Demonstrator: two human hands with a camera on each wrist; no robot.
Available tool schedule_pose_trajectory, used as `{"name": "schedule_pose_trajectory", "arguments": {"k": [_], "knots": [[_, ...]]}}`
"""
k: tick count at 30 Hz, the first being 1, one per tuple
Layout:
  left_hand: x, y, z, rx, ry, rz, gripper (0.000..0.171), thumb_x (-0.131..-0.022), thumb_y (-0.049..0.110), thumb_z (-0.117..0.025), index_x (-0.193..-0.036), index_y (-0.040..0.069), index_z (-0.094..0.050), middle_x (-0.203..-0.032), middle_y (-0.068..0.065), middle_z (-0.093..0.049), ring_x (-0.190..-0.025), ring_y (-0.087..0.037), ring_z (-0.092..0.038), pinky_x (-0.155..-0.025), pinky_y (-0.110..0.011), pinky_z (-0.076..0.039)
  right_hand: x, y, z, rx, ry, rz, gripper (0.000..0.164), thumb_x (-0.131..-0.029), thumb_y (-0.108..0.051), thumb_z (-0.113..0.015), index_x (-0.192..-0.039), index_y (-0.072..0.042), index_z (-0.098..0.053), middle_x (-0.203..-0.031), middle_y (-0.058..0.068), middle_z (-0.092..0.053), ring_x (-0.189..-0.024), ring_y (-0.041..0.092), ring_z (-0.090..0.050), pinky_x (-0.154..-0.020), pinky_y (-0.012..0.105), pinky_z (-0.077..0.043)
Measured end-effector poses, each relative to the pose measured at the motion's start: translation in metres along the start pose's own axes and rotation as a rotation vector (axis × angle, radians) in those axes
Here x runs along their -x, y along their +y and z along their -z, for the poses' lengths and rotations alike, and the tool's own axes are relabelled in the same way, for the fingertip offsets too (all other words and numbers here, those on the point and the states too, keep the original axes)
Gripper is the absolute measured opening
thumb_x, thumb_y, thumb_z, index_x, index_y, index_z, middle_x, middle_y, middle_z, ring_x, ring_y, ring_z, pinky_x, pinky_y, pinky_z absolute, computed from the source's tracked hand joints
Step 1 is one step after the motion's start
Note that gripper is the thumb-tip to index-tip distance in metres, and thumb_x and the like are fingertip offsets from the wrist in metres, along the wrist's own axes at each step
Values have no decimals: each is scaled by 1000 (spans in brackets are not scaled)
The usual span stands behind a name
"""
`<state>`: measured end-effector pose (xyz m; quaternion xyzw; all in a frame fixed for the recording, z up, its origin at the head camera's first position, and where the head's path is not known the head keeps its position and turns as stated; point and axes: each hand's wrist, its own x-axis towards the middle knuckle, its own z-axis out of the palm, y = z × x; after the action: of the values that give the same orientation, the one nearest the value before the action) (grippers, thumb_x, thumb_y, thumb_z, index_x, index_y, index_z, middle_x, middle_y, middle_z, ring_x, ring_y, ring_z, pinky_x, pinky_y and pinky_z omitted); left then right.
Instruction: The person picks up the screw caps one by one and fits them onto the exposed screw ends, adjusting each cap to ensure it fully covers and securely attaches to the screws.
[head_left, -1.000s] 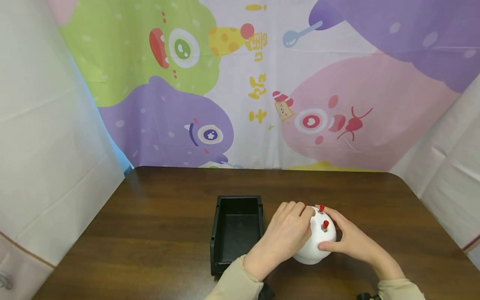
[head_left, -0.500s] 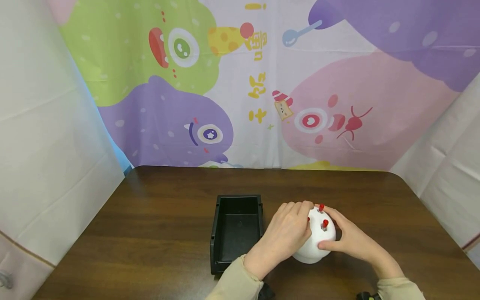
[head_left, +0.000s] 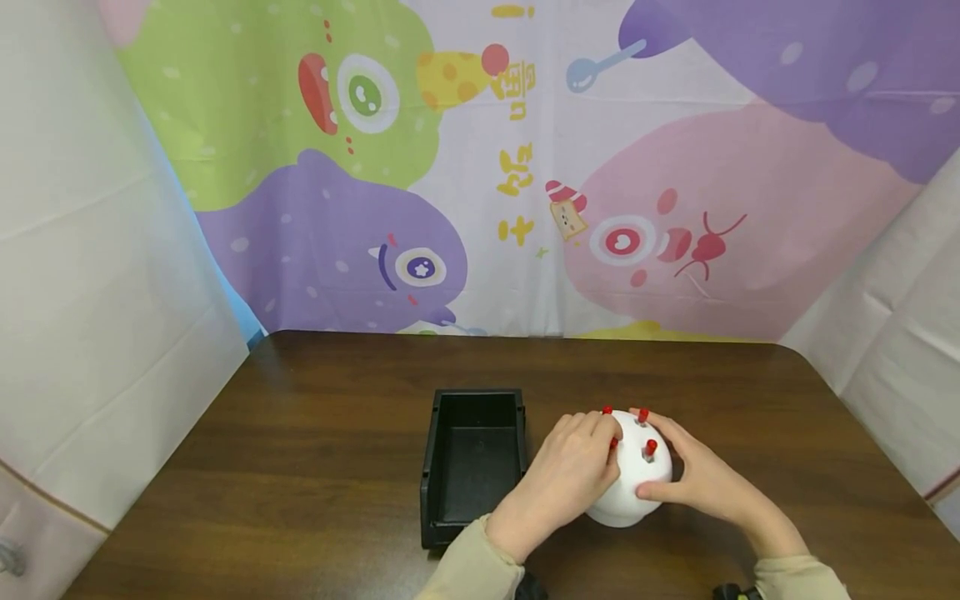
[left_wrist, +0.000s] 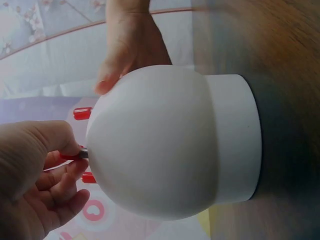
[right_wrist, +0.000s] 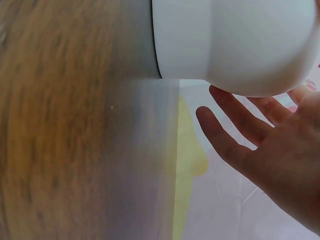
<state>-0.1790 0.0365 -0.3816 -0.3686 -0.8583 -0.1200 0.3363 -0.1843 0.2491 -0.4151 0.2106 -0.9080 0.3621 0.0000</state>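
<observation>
A white ball-shaped body [head_left: 633, 492] on a short round base stands on the table, with several red-capped metal levers [head_left: 650, 450] sticking out of its top. Thumb and fingertips of my left hand [head_left: 573, 467] pinch one red-capped metal lever [left_wrist: 70, 156]; a bit of its bare shaft shows beside the white surface. From the right side, my right hand [head_left: 705, 475] grips the white body, thumb on the near side and index finger at the far top. In the right wrist view, fingers [right_wrist: 240, 117] spread along the lower part of the ball.
A black open-topped bin [head_left: 480, 400] stands just left of my left forearm on the brown wooden table [head_left: 300, 467]. Behind the table hangs a cartoon-printed cloth [head_left: 510, 275], and white sheets [head_left: 127, 250] close off the sides.
My left hand has shifted slightly over the top, with its fingers drawn lower and nearer, uncovering another red cap at the back. My right hand and the white body hold still.
</observation>
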Motion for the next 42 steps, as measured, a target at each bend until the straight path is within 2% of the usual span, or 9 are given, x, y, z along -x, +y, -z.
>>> {"name": "schedule_pose_trajectory", "arguments": {"k": [5, 12, 20, 24, 27, 30, 34, 36, 42], "knots": [[0, -1, 0, 28, -12, 11, 13, -78, 18, -66, -86, 13, -57, -78, 4, -57, -69, -7, -53, -64, -17, -40, -1, 1, -1, 6, 5, 4, 89, -70, -34, -77, -140, -8, -28, -136, 11, -40, -114, 22, -45, -84, 32, -44], [3, 0, -1, -74, 29, -15, 14, -76, 20, -67, -88, 15, -60, -82, 5, -64, -71, -7, -58, -63, -18, -40, 0, 1, 0, 18, 1, -4, 90, -69, -36, -77, -139, -8, -29, -136, 12, -40, -115, 25, -45, -85, 36, -44], [7, -3, -1, -49, -7, 5, 28, -81, 26, -64, -106, 12, -61, -92, 5, -68, -75, -6, -60, -67, -18, -40, 1, 2, 2, -17, -14, -10, 90, -70, -34, -76, -139, -5, -26, -137, 17, -36, -117, 34, -43, -86, 52, -41], [11, -8, 3, -49, -24, 26, 29, -81, 27, -65, -106, 13, -61, -89, 6, -66, -74, -6, -58, -67, -19, -40, 1, 3, 4, 0, -11, 2, 89, -71, -35, -75, -141, -11, -26, -139, 12, -37, -120, 25, -42, -89, 47, -41], [15, -12, 9, -76, -29, 36, 22, -81, 28, -64, -98, 16, -62, -83, 7, -64, -72, -7, -57, -66, -21, -40, 1, 3, 5, -1, -13, 12, 87, -72, -35, -75, -142, -18, -26, -140, 6, -38, -118, 7, -42, -88, 34, -43], [20, -18, 17, -78, -33, 53, 15, -82, 27, -64, -92, 17, -64, -78, 7, -61, -71, -9, -56, -66, -23, -40, 2, 2, 8, -29, -23, 12, 85, -72, -34, -75, -141, -20, -27, -138, 8, -41, -112, 2, -45, -83, 27, -45], [26, -29, 27, -40, -51, 94, 12, -83, 25, -63, -92, 17, -65, -81, 6, -63, -73, -9, -57, -67, -24, -41, 4, -2, 12, -59, -33, -15, 80, -73, -34, -74, -139, -18, -32, -132, 12, -45, -107, 13, -51, -78, 32, -48], [30, -36, 31, -38, -56, 115, 12, -83, 25, -62, -92, 18, -66, -82, 7, -63, -74, -9, -57, -68, -24, -42, 5, -3, 15, -65, -32, -24, 77, -74, -33, -73, -138, -16, -35, -129, 11, -48, -105, 14, -52, -77, 35, -48], [43, -56, 44, -41, -53, 156, 10, -84, 22, -62, -92, 17, -66, -81, 7, -63, -74, -9, -58, -70, -26, -43, 9, 0, 22, -73, -23, -39, 61, -80, -30, -68, -134, -21, -41, -125, 5, -52, -102, 4, -52, -76, 39, -48]]}}
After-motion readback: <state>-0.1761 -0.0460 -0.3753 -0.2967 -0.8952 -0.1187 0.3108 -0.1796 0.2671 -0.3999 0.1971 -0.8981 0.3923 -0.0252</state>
